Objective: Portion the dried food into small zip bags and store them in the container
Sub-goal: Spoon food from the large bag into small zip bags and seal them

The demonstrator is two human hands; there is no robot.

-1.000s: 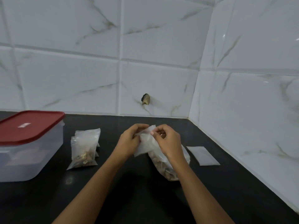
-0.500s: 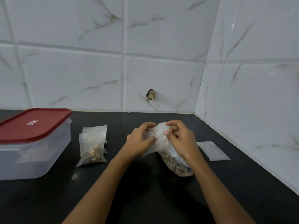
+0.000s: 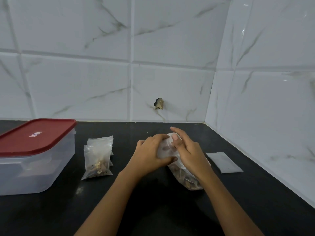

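Fingers (image 3: 158,136) of left hand (image 3: 148,155), right hand (image 3: 190,151) pinch food bag (image 3: 188,180); two filled bags (image 3: 98,160), one empty bag (image 3: 223,161), one container (image 3: 42,167).

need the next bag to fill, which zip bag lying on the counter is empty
The flat bag right of the right hand, by the side wall. The stacked bags beside the container and the bag under that hand show dried food.

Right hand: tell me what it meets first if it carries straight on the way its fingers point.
Nothing close: past the small zip bag that the right hand pinches, only bare counter lies ahead, then probably the tiled back wall below its chipped spot. Depth unclear.
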